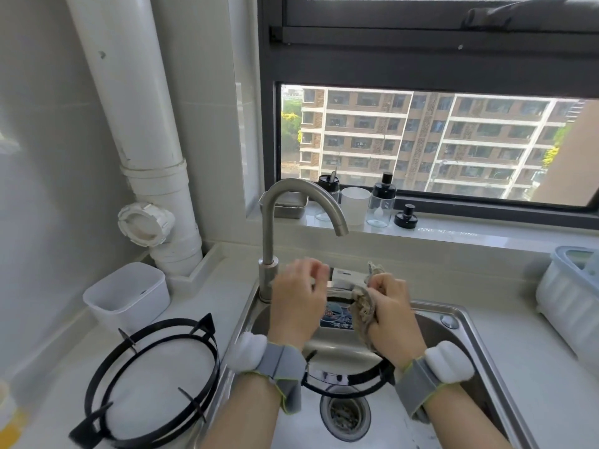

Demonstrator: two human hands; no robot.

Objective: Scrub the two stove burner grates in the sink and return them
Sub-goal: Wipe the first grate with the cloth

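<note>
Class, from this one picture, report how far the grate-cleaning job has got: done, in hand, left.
Done: perhaps one grate, lying on the counter left of the sink; whether it was scrubbed cannot be told. In hand: the other grate lies in the sink, the right hand grips a cloth above it, the left hand holds nothing. Left: scrubbing it and returning both; no stove shows.

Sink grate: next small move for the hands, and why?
Probably lower the cloth, gripped in the right hand, onto the grate lying in the sink and start scrubbing. The left hand holds nothing, so it could steady it. No water runs from the faucet.
</note>
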